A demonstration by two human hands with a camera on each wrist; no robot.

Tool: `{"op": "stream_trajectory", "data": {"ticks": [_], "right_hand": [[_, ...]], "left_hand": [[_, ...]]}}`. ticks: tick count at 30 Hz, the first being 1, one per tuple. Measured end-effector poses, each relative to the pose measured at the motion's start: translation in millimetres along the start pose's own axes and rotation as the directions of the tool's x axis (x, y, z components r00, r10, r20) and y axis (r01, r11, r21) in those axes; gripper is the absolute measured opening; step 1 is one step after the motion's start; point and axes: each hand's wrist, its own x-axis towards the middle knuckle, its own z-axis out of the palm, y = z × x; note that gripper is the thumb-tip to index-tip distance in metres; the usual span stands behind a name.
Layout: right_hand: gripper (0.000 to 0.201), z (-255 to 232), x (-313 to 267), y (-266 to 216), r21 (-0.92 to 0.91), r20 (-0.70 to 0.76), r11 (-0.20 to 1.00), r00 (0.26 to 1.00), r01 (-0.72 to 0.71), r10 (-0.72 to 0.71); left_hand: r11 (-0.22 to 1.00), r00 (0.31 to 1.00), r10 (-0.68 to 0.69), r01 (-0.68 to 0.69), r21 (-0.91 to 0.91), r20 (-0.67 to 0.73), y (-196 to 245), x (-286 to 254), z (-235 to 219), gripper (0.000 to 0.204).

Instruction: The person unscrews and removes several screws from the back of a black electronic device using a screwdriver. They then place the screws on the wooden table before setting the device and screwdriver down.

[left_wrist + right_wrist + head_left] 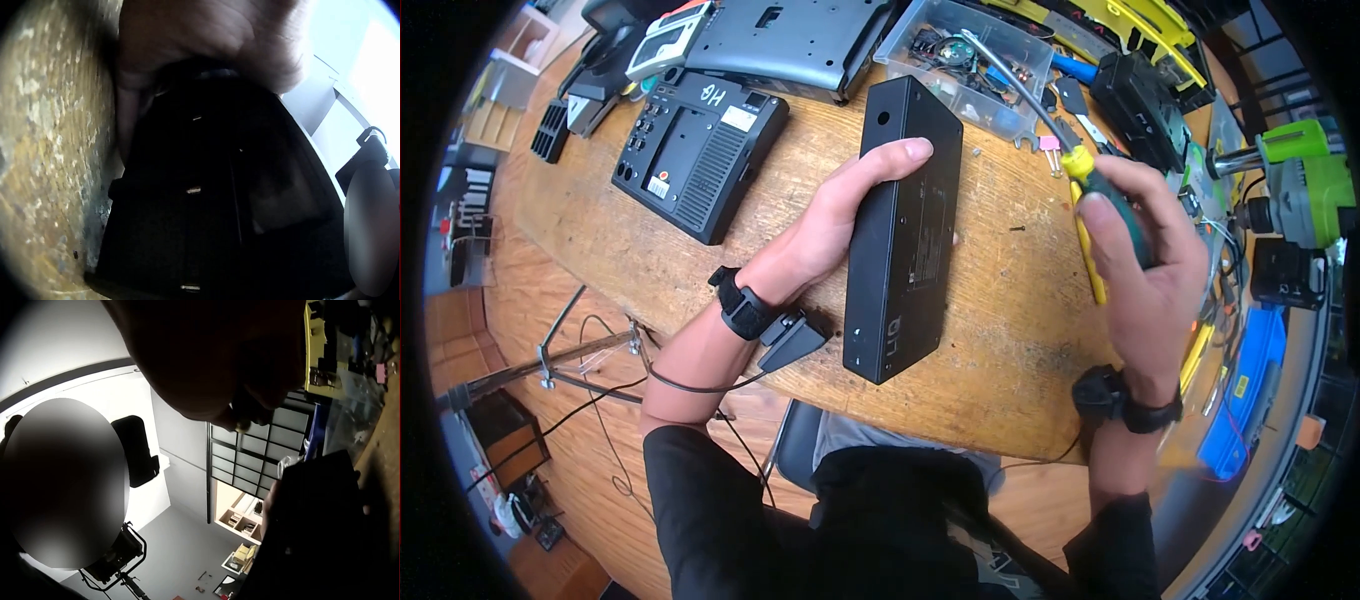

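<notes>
A long black metal box point(920, 190) stands on edge on the worn wooden table, with light lettering near its lower end. My left hand point(835, 210) grips it from the left, thumb over the top edge; the other fingers are mostly hidden behind it. In the left wrist view the hand point(212, 31) wraps the far end of the dark box point(169, 225). Over the table's right side, my right hand point(1155, 275) holds a screwdriver point(1025, 95) by its green and yellow handle, the shaft slanting up and left, its tip apart from the box.
A black device point(700, 150) marked HQ lies left of the box, a larger black housing point(790, 40) behind it. A clear bin point(1010, 120) of parts stands at the back. A loose screw point(1018, 228) lies mid-table. At right are a green power tool point(1295, 185) and a blue tray point(1245, 395).
</notes>
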Motion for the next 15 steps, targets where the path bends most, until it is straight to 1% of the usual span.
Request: {"op": "stream_trajectory", "data": {"ticks": [1, 3, 6, 8, 9, 11, 12, 14, 15], "right_hand": [[0.027, -7, 2, 0, -0.066, 0.001, 0.995, 0.998, 0.071, -0.071], [0.030, -24, 7, -1, -0.227, 0.103, 0.934, 0.960, 0.277, -0.260], [0.036, -42, 4, -15, -0.349, 0.225, 0.882, 0.942, 0.316, -0.248], [0.039, -45, 1, -13, -0.231, 0.257, 0.923, 0.934, 0.308, -0.248], [0.040, -45, -1, -14, -0.194, 0.266, 0.940, 0.937, 0.280, -0.225], [0.043, -41, -9, -16, -0.090, 0.233, 0.985, 0.964, 0.150, -0.125], [0.045, -40, -13, -18, -0.035, 0.215, 0.996, 0.974, 0.085, -0.075], [0.046, -40, -14, -17, -0.012, 0.238, 0.993, 0.965, 0.121, -0.115], [0.046, -40, -14, -17, -0.003, 0.245, 0.991, 0.961, 0.134, -0.129]], "left_hand": [[1.000, 1.000, -0.006, 0.006, 0.010, 0.011, 0, 0, -1, 0.054], [1.000, 0.999, -0.018, 0.018, 0.020, 0.032, 2, 0, -3, 0.055], [0.999, 0.998, -0.037, 0.036, 0.007, 0.043, 3, -1, -4, 0.056], [0.999, 0.999, -0.043, 0.044, -0.007, 0.031, 4, -1, -2, 0.057], [0.999, 0.999, -0.046, 0.047, -0.008, 0.024, 5, -2, -1, 0.057], [0.999, 0.999, -0.053, 0.053, -0.010, 0.008, 5, -3, -1, 0.057], [0.999, 0.999, -0.040, 0.040, 0.024, -0.005, 5, -3, -2, 0.058], [0.996, 0.999, -0.014, 0.016, 0.091, -0.029, 4, -1, -6, 0.059], [0.997, 0.999, -0.026, 0.027, 0.078, -0.022, 5, -2, -5, 0.059]]}}
